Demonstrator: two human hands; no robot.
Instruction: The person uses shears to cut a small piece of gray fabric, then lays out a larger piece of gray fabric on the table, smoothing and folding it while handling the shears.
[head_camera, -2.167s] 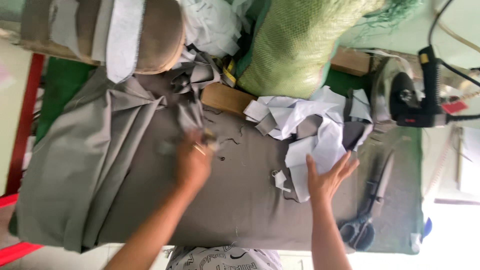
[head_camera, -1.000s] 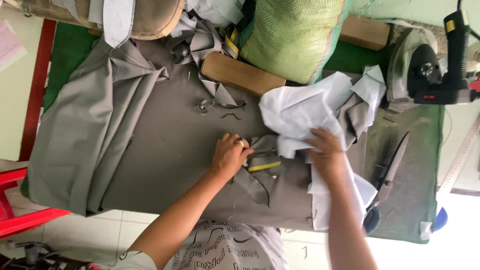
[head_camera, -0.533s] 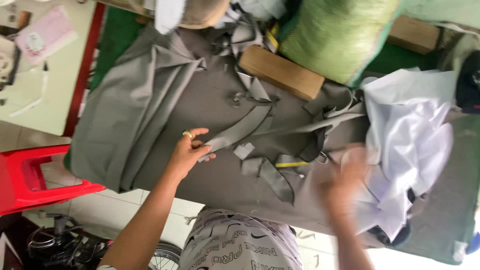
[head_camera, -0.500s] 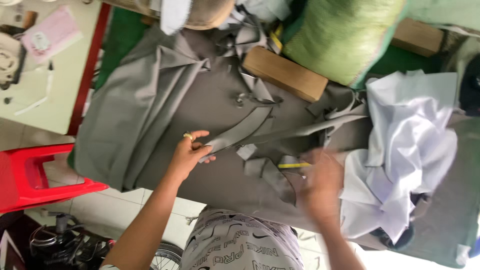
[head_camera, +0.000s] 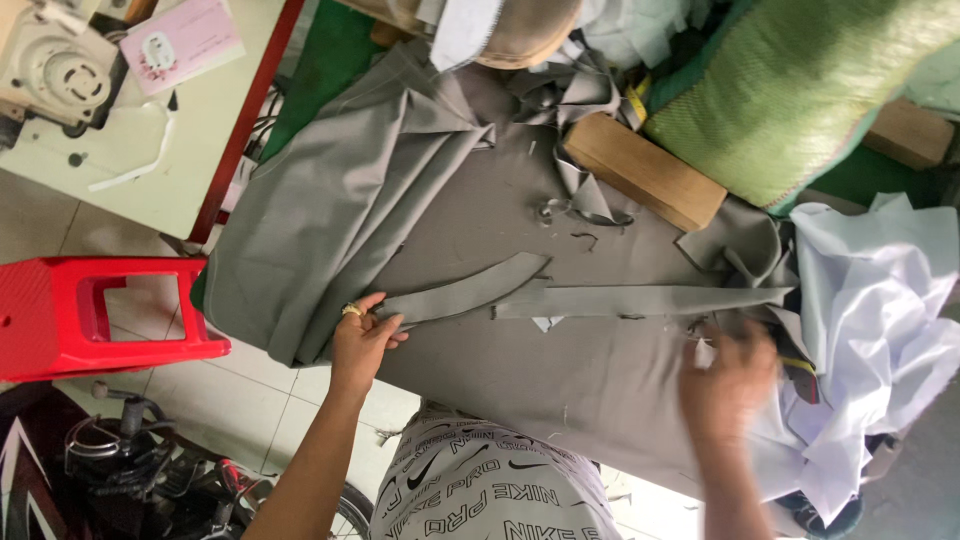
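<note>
The left hand (head_camera: 362, 335) presses down on the near end of a long curved grey fabric strip (head_camera: 470, 292), fingers together and lying flat on the cloth, thumb alongside; it looks pinned rather than pinched. The strip lies on a large grey cloth (head_camera: 440, 210) spread across the desk (head_camera: 330, 60), and a second, straighter grey strip (head_camera: 640, 300) runs from its far end toward the right. The right hand (head_camera: 728, 385) is blurred, near the end of that straight strip and at the edge of a heap of white fabric (head_camera: 880, 300); whether its fingers are spread or closed on anything I cannot tell. The strips look thin, light and limp, likely to slide over the matching cloth beneath and to twist or stretch if pulled from one point, so holding each by an end with flat fingers, or at both ends, seems the safest grip. The big cloth is bunched in folds on its left side, and a wooden block (head_camera: 645, 170) rests on it beside a green woven sack (head_camera: 800, 90). The desk top under the cloth is green. Beyond it are a pale tiled floor, a red plastic stool (head_camera: 100, 315) and a cream sewing-machine table (head_camera: 150, 150).
</note>
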